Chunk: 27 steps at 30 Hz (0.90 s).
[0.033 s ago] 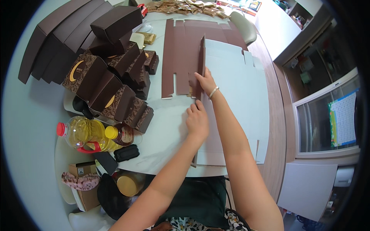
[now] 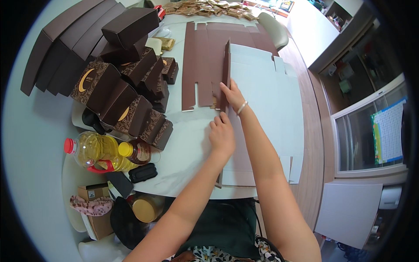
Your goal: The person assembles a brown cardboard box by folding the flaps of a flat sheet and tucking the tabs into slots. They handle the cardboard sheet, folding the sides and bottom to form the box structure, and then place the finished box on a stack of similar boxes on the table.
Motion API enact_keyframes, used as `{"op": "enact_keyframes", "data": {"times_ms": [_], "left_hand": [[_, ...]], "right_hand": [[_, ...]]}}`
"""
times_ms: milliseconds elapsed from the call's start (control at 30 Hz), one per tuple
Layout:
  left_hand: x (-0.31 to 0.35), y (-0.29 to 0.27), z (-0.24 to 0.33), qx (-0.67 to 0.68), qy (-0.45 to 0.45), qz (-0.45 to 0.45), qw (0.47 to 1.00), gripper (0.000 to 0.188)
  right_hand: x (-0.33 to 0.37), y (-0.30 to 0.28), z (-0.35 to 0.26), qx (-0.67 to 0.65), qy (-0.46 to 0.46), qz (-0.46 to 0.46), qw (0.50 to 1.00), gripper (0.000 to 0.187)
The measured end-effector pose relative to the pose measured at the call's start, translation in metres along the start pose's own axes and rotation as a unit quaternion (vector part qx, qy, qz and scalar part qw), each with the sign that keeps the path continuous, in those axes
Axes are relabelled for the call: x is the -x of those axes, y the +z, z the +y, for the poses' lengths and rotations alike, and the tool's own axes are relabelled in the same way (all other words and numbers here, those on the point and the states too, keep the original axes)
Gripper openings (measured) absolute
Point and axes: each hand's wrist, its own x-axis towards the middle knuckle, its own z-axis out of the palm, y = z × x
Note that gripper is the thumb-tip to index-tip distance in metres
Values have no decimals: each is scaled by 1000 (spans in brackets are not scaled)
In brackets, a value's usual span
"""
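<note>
A flat cardboard box blank (image 2: 268, 118), white on its inner face, lies on the table in front of me. Its brown left flap (image 2: 227, 65) is folded up along a long crease. My right hand (image 2: 234, 95) pinches this flap midway along, thumb on the brown outside and fingers on the white side. Just nearer to me, my left hand (image 2: 222, 136) has curled fingers at the flap's outer face and top edge. Under and beyond this piece lies another flat blank (image 2: 203, 56), brown side up, with slots cut in its edges.
Finished dark brown boxes (image 2: 131, 28) are stacked at the left. Nearer stand an oil bottle (image 2: 98, 150), a jar with a yellow lid (image 2: 137, 152) and a black case (image 2: 143, 173). Gold packets (image 2: 209, 8) cover the far end. A chair (image 2: 273, 30) stands at the far right.
</note>
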Motion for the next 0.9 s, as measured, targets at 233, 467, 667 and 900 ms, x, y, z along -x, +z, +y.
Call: {"op": "enact_keyframes", "data": {"times_ms": [233,467,667,900], "left_hand": [[1,-12,2,25,-8,-33,999,80],[-4,-7,-10,13,-16,-41,999,74],[-9,-19,-8,-2,-13,-92,996,73],[-14,-45,-9,-41,-13,-174,984,75]], "right_hand": [[155,-37,11,-225,160,-98,956,41],[272,4,-15,56,12,-122,991,67],[276,35,-8,263,-80,1,961,59],[266,24,-25,248,-9,-86,965,52]]}}
